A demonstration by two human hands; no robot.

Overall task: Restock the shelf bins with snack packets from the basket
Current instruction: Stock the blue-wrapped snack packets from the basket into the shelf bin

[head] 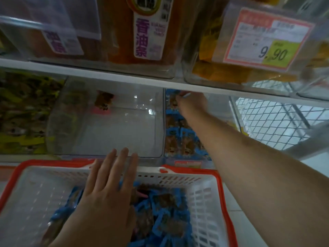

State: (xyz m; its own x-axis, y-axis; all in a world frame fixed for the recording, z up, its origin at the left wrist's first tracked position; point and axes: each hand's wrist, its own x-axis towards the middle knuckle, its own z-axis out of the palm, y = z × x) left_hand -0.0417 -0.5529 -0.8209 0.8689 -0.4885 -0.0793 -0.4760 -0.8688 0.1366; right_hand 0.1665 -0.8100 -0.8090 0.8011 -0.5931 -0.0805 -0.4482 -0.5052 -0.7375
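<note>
A white basket with an orange rim sits below the shelf, holding several blue snack packets. My left hand hovers over the basket with fingers straight and spread, holding nothing. My right hand reaches deep into the right clear bin, which holds several blue packets; its fingers curl round a packet at the back under the shelf edge. The middle clear bin holds just one pink-and-brown packet at its back.
A bin of yellow-green packets stands at the left. The white shelf board above carries bins of orange snacks and a 9.90 price tag. A wire mesh panel closes the right side. White floor tiles show at bottom right.
</note>
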